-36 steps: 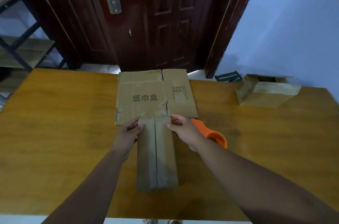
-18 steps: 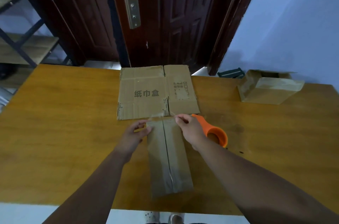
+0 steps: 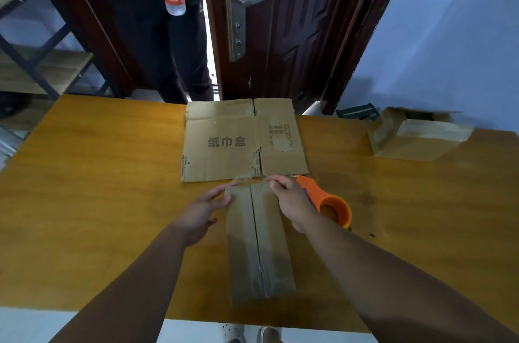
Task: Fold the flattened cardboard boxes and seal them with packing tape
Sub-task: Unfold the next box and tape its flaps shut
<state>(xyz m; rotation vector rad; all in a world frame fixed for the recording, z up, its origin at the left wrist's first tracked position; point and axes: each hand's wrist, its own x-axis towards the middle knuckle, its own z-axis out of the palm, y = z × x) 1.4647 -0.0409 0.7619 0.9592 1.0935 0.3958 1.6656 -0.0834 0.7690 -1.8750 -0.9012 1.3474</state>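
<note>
Step in hand: sealing. The narrow box (image 3: 259, 244) lies in the middle of the table (image 3: 98, 174), its long axis running from mid-table to the near edge. The two flaps meet in a centre seam under a glossy film, which I read as tape already laid.

Left hand (image 3: 200, 212): fingers straight and relaxed, tips touching the box's far left corner. It grasps nothing.

Right hand (image 3: 293, 203): fingers bent down at the far right corner. I cannot tell whether they pinch a loose tape end or only press the cardboard.

A thin shiny strip (image 3: 247, 178) shows between the two hands at the box's far end, probably tape overhang.

Next move, as a judgement: smooth that overhang down over the far end, pressing evenly so it does not wrinkle. Then take up the flat sheet.

Materials:
- Box: brown corrugated card, matt, with crisp long edges.
- Flat cardboard sheet (image 3: 224, 143): lies towards the far edge and touches or nearly touches the box. It is printed, creased, and perforated along one fold.
- Tape dispenser (image 3: 331, 202): orange plastic with a round hoop, just beside the right hand.
- Second box (image 3: 421, 140): near the far right corner, top flaps partly open.
</note>
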